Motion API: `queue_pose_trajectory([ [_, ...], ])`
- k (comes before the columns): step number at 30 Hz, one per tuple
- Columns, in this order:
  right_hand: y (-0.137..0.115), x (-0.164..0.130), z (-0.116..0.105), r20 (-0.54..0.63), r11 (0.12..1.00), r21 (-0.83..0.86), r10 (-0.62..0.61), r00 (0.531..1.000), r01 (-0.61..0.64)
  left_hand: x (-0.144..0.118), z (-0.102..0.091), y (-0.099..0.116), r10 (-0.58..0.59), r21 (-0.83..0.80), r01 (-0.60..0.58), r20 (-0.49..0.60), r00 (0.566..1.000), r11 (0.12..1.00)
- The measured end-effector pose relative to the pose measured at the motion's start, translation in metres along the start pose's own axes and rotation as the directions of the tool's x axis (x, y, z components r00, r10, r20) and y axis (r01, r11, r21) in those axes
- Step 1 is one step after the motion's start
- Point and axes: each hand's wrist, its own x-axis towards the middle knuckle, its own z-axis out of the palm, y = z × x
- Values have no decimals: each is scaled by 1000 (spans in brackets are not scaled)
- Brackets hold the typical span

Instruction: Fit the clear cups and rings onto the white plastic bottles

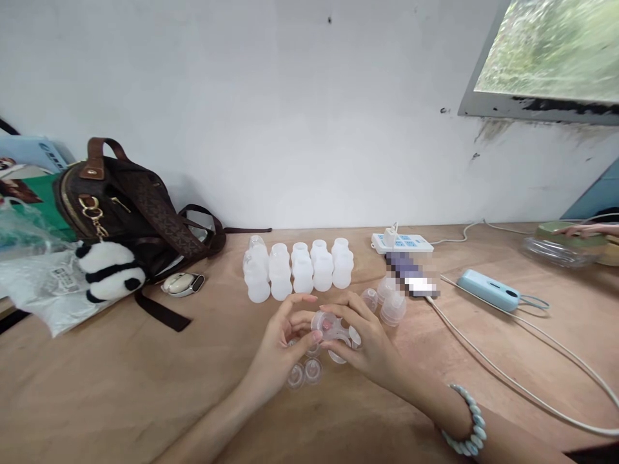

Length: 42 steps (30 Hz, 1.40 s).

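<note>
Between my hands is a clear plastic nipple-and-collar piece (327, 325) with a small reddish spot in its middle. My left hand (283, 338) pinches its left rim with thumb and fingers. Curled around the right side of the same piece is my right hand (370, 335), fingers partly hiding it. Below lie clear round nipple pieces (313, 370) on the table, some hidden by the hands. Small frosted white bottles (303, 270) stand in rows behind my hands; a clear dome cap (256, 243) tops one at the left. More clear dome caps (393, 308) are right of my right hand.
A brown backpack (140, 206) with a panda plush (110, 270), a plastic bag (43, 287) and a watch (182, 283) are left. Right are a power strip (411, 243), a phone (409, 274), a blue power bank (488, 290) and a cable. Another person's hand (590, 230) shows at far right.
</note>
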Motion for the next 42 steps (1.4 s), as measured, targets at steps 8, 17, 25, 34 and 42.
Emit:
queue_pose_trajectory([
  [8, 0, 1, -2, -18, 996, 84, 26, 999, -24, -1, 3, 0, 64, 56, -61, -45, 997, 997],
  [17, -2, 1, -1, -40, 978, 192, 84, 996, -75, -4, 5, 2, 135, 192, -118, -76, 988, 974],
  [25, -6, -3, -1, 28, 915, 342, 216, 976, -213, -11, 9, -7, 270, 509, -194, -79, 959, 839],
  [34, -7, -4, -7, 106, 776, 562, 277, 955, -288, -13, 11, -8, 318, 466, -279, -5, 948, 840],
  [42, -15, -2, -18, 49, 714, 646, 314, 948, -270, -13, 12, 2, 410, 367, -383, 5, 912, 848],
])
